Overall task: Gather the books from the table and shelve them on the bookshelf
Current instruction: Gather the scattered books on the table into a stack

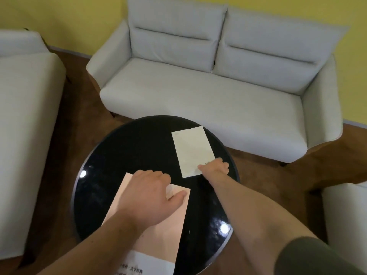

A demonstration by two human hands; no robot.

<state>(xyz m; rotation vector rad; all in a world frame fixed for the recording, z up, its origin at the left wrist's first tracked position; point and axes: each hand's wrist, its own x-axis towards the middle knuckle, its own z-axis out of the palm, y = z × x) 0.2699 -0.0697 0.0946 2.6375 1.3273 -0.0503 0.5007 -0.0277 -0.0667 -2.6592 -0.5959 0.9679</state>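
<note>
The fingers (pixel 158 175) of the left hand (pixel 147 195) are lying spread and flat on the far end of the pink book (pixel 158 231), with the thumb pressing down on the cover near its far right corner; they are resting on it rather than closing around it. The pink book is lying flat on the near part of the round black worktop (pixel 129 147), its near end with a white band of print hanging toward the camera past the worktop's edge.

The right hand (pixel 215 167) is reaching farther out, its thumb lying on top of the near right corner of the white book (pixel 193 150) and the other fingers curling at that book's right edge. Whether they are gripping under the edge or only touching it cannot be told, since the hand is hiding the contact. The white book is lying flat on the far right part of the worktop, well apart from the pink one, turned slightly at an angle.

Both forearms are stretching in from the bottom of the view, and a dark sleeve (pixel 309 257) is showing on the right upper arm. Beyond the worktop a pale grey sofa (pixel 208 86) is standing against a yellow wall (pixel 59 16), with a brown floor (pixel 79 96) beneath and another pale seat (pixel 25 96) at the left.
</note>
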